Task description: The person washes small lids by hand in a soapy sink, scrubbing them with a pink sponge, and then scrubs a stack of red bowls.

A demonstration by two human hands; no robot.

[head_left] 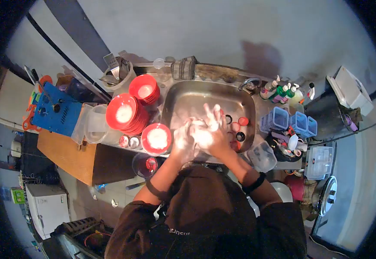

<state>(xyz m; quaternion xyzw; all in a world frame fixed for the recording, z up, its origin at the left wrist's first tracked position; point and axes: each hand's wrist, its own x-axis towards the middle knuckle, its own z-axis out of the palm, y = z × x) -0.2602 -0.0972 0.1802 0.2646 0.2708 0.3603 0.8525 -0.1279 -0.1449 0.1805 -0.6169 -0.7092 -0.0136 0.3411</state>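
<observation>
My left hand (182, 144) and my right hand (211, 134) meet over the near edge of the metal sink (188, 97), both whitish as if with foam and overexposed. Fingers of my right hand point up and stand apart, with no object visible among them. Glare and overlap hide the fingers of my left hand, which touches my right. Red and black round pieces (240, 136) lie in the sink, right of my hands. Left of my left hand is a red bowl (157, 138) with a white inside, beside stacked red bowls (124, 113).
Soap bottles (278, 92) and blue baskets (279, 117) stand right of the sink, near the faucet (250, 83). A clear container (262, 156) sits at the near right. On the left are a utensil tub (125, 77) and a blue box (58, 110).
</observation>
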